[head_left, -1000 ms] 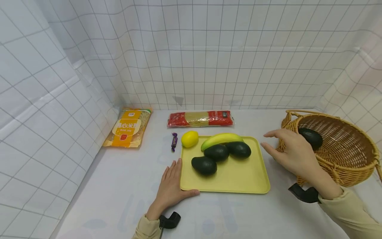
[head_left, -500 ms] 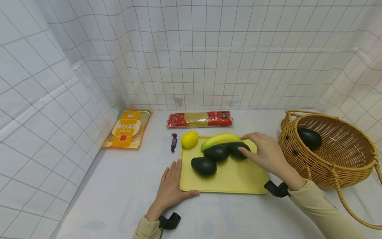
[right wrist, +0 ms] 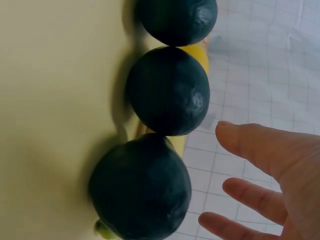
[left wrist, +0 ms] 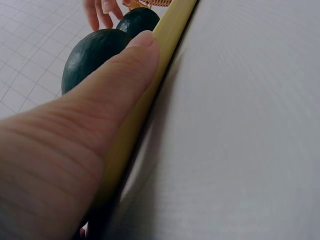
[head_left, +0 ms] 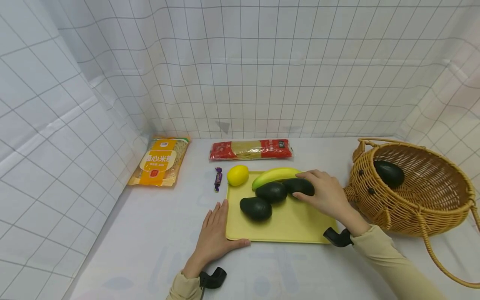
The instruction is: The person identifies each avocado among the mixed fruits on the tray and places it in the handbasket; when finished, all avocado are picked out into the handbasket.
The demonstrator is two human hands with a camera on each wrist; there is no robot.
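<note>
My left hand (head_left: 214, 235) lies flat at the near left corner of a yellow tray (head_left: 292, 227), fingers along its left edge and thumb along the front edge. On the tray sit three dark green avocados: one nearest the left hand (head_left: 256, 208), a middle avocado (head_left: 271, 192) and a right avocado (head_left: 298, 186). Over that right avocado reaches my right hand (head_left: 325, 196), thumb and fingers spread at its right end. The right wrist view shows a gap between these fingers (right wrist: 250, 142) and the avocado (right wrist: 142, 187). A yellow-green banana (head_left: 275, 176) lies behind the avocados.
A wicker basket (head_left: 375, 204) stands tilted at right, an avocado (head_left: 390, 173) inside. Against the tray's far left corner rests a lemon (head_left: 238, 175), beside a purple wrapped candy (head_left: 218, 179). A red noodle packet (head_left: 251, 151) and an orange food packet (head_left: 159, 162) lie behind.
From beside the basket, my right hand has moved left to the right avocado, and its thumb and fingers have come closer around it. The left hand has stayed still.
</note>
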